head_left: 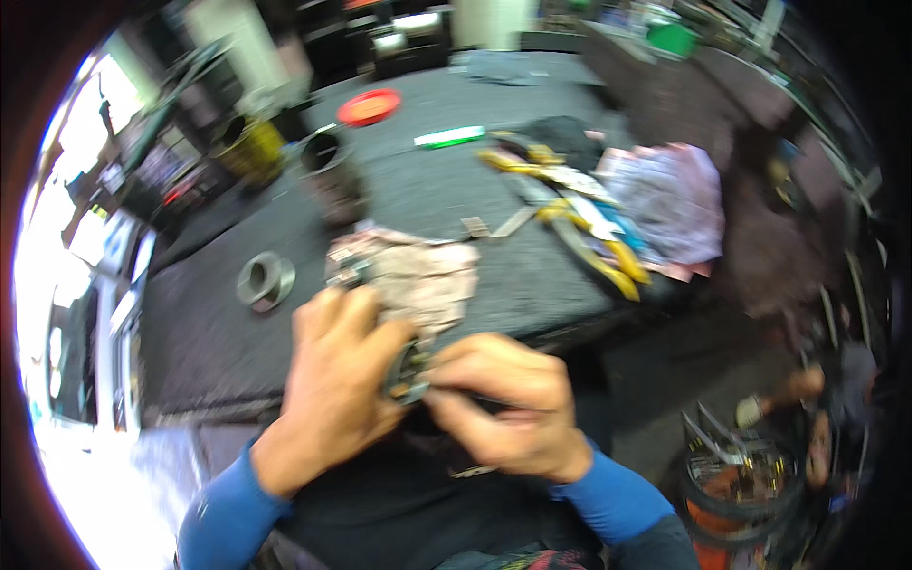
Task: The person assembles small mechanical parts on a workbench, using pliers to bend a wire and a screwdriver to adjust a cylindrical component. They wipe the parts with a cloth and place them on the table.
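Close to the bench's near edge, my left hand (337, 361) is closed around a small round metal part (408, 375) with greenish and brassy bits inside. My right hand (513, 399) is pinched at the part's right side. Whatever its fingertips hold is hidden and blurred. Just beyond my left hand, a small metal piece (348, 269) rests on a crumpled beige-pink cloth (427, 275). A short metal ring (265, 281) stands on the bench to the left of the cloth.
Yellow-handled pliers (622, 266) lie at right beside a lavender cloth (674, 204). A metal cup (331, 180), yellow can (249, 150), red dish (369, 107) and green marker (448, 138) occupy the dark bench (209, 351). At lower right are a black-orange bucket (731, 518) and another person (850, 370).
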A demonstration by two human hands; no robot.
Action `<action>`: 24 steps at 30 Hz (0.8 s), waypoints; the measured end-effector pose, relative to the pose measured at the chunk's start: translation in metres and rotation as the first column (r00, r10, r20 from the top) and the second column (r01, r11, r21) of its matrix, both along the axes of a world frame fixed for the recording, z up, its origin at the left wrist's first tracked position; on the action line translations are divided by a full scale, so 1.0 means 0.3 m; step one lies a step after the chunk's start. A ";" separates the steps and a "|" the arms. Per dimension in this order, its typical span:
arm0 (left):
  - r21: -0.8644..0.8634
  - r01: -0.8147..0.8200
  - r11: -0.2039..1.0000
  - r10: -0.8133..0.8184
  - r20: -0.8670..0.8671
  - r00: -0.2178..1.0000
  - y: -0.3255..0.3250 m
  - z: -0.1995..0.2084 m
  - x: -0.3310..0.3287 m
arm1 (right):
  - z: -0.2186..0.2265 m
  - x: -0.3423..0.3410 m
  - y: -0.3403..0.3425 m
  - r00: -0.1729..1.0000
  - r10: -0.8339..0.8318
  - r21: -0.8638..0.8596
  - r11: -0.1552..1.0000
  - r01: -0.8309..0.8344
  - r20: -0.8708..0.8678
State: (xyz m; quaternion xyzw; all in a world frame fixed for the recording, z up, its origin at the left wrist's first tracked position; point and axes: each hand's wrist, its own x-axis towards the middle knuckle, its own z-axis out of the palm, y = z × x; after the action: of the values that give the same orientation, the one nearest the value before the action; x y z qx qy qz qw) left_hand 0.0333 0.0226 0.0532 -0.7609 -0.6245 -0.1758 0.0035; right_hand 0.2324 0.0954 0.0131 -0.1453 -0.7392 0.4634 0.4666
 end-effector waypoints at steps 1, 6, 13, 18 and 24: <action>-0.034 0.004 0.999 -0.004 -0.001 1.000 0.003 0.012 0.015 | -0.014 0.015 0.011 0.999 -0.019 -0.015 1.000 0.019 -0.029; 0.244 -0.044 0.969 0.054 -0.035 0.998 -0.010 0.020 -0.027 | 0.003 -0.024 -0.022 0.964 -0.044 -0.126 0.992 0.012 -0.261; -0.037 -0.149 0.988 0.153 0.345 0.926 0.047 -0.032 -0.034 | -0.043 -0.021 -0.060 0.913 -0.138 -0.338 0.941 0.001 -0.383; -0.068 -0.106 0.992 0.112 0.095 0.989 0.018 0.007 -0.043 | -0.086 -0.045 -0.098 0.887 -0.167 -0.401 0.916 -0.022 -0.430; -0.057 -0.011 0.998 0.013 0.036 0.999 0.005 -0.015 -0.091 | -0.106 -0.042 -0.069 0.885 -0.190 -0.313 0.948 0.053 -0.424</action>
State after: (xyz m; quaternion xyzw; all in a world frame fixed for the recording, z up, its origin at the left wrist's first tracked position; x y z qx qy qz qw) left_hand 0.0059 0.0240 0.0486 -0.7537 -0.6337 -0.1719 -0.0287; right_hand 0.2197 0.0746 -0.0188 -0.1481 -0.5241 0.5579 0.6262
